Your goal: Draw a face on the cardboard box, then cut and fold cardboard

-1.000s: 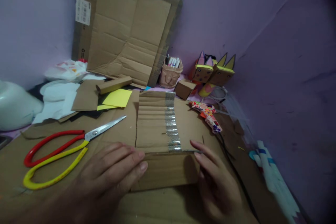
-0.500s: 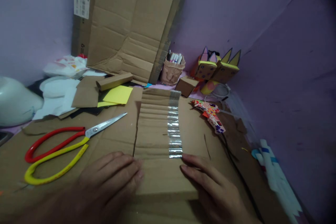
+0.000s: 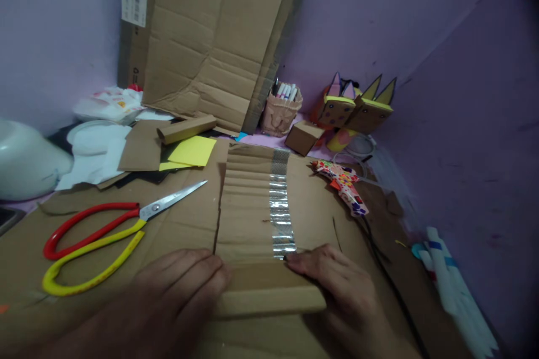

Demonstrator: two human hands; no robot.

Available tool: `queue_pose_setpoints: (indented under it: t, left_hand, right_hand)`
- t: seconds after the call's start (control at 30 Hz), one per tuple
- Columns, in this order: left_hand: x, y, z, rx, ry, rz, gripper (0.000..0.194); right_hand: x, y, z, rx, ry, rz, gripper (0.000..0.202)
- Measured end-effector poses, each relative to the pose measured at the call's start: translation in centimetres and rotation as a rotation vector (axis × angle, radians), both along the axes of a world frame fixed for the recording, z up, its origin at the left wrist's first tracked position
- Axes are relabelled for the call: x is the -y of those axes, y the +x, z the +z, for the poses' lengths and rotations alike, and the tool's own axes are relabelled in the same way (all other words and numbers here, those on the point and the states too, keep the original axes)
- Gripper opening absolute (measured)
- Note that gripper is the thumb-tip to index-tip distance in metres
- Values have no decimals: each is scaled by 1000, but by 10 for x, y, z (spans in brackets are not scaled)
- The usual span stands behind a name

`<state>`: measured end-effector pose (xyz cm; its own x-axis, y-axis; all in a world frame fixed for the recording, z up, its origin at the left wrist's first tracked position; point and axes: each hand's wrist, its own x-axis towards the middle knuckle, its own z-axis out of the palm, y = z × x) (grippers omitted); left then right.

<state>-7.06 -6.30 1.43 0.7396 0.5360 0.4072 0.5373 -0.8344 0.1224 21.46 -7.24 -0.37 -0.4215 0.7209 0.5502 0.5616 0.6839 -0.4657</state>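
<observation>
Two hands stood apart on my feed, one on either side of the creased cardboard piece, at its folded near end. The left hand lay over that end's left edge; the right hand had its fingertips at the right end of the crease. I could not tell whether either was clamped on it, since the undersides were hidden. The piece ran away from me over a larger cardboard sheet, a strip of silver tape along its right side.

To the left I had scissors with one red and one yellow handle; to the right, a flower-patterned glue gun. Beyond, I saw yellow paper, a small cardboard box and a holder of markers. Farthest back, a big cardboard panel leaned against the purple wall.
</observation>
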Motion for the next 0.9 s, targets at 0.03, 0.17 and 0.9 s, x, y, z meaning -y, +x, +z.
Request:
queue_pose_setpoints:
  t: [0.03,0.17,0.9]
  left_hand:
    - [-1,1,2,2,9,-17,43]
    - [0,13,7,87,-64,42,38]
    - [-6,24,-23,410,-529,337,22]
  right_hand:
    - [-1,-1,0,1,-8,-2,34]
    - [-3,-2,0,-23,-22,-46,32]
    - [-11,-5,-8,-260,-585,-191,14]
